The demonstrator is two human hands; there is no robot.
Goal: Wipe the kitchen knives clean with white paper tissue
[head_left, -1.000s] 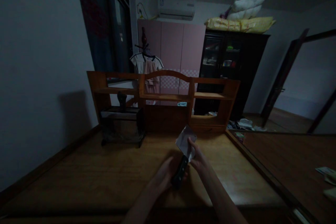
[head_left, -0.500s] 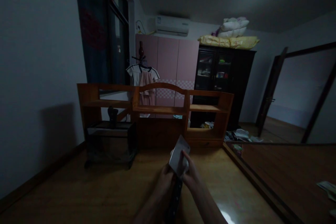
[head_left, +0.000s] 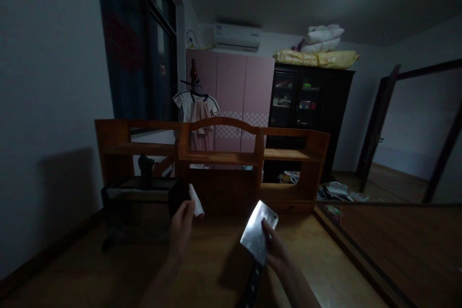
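My right hand (head_left: 275, 251) grips a cleaver where the blade meets the handle. The shiny broad blade (head_left: 258, 232) tilts up and away over the wooden desk top (head_left: 119, 269). Its black handle (head_left: 252, 285) points down toward me. My left hand (head_left: 181, 229) is raised to the left, apart from the cleaver. Its fingers pinch a small white piece, perhaps tissue or cloth (head_left: 197, 201). The room is dim and fine detail is hard to read.
A wooden shelf unit (head_left: 216, 156) stands along the desk's far edge. A dark box-like stand (head_left: 139, 207) sits at its left end. Behind are a pink wardrobe (head_left: 234, 91), a dark glass cabinet (head_left: 306, 106) and an open door (head_left: 382, 120). A wall runs along the left.
My hands have parted: the left let go of the handle and moved left with the white piece. The right now holds the cleaver. The view has tilted up slightly.
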